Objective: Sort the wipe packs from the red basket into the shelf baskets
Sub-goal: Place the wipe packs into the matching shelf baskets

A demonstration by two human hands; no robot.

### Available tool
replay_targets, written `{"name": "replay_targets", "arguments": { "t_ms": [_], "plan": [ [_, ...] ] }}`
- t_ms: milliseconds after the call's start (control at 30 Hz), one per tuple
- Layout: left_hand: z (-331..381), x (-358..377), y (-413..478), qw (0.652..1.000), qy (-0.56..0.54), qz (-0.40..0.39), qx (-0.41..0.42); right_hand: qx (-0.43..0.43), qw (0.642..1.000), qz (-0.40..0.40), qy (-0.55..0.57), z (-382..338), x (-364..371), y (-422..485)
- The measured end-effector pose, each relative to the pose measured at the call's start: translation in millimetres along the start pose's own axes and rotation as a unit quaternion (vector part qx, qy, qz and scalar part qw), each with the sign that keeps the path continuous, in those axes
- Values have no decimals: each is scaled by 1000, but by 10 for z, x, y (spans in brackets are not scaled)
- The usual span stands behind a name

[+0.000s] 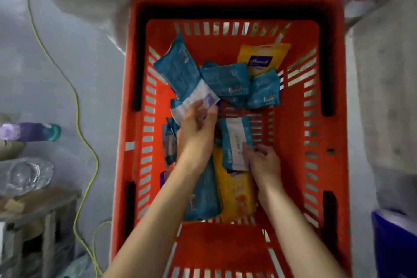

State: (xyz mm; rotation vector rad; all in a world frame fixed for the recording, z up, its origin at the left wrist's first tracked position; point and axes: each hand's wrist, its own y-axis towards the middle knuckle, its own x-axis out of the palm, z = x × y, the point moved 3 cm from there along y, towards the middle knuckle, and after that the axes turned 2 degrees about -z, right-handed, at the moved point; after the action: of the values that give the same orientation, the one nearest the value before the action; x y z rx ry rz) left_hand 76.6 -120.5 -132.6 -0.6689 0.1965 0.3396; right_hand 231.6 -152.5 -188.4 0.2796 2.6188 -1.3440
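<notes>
Currently: red basket (225,0), slotted walls, loose wipe packs inside. Left hand (196,133) grips the white end of 1 blue pack (180,70), which tilts toward the basket's far left corner. Right hand (264,162) pinches the near end of 1 labelled blue pack (235,137) at the basket's middle. Heap of blue packs (228,79) toward the far edge. Far yellow pack (264,52) beside the far right corner; near yellow pack (237,196) between the wrists.

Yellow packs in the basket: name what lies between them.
Head view: between the far yellow pack and the near yellow pack lie heaped teal packs and the teal pack the right hand pinches.
</notes>
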Motion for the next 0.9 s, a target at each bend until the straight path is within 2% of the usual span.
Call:
{"name": "replay_targets", "arguments": {
  "t_ms": [167,233,567,700,833,900],
  "plan": [
    [155,301,564,997,-60,-48,-34,31,998,-14,55,15,72,117],
    [213,365,713,997,-53,-54,-26,38,997,-13,66,-9,82,115],
    [279,243,775,984,145,-102,24,37,995,-1,91,27,-3,46],
    [215,256,577,981,171,-76,47,7,997,1,75,-23,-32,-54],
    [75,287,470,993,109,16,29,-62,998,28,12,-116,-128,-252],
    [36,317,446,992,112,43,30,-98,994,41,-17,-174,-173,-367]
  ]
}}
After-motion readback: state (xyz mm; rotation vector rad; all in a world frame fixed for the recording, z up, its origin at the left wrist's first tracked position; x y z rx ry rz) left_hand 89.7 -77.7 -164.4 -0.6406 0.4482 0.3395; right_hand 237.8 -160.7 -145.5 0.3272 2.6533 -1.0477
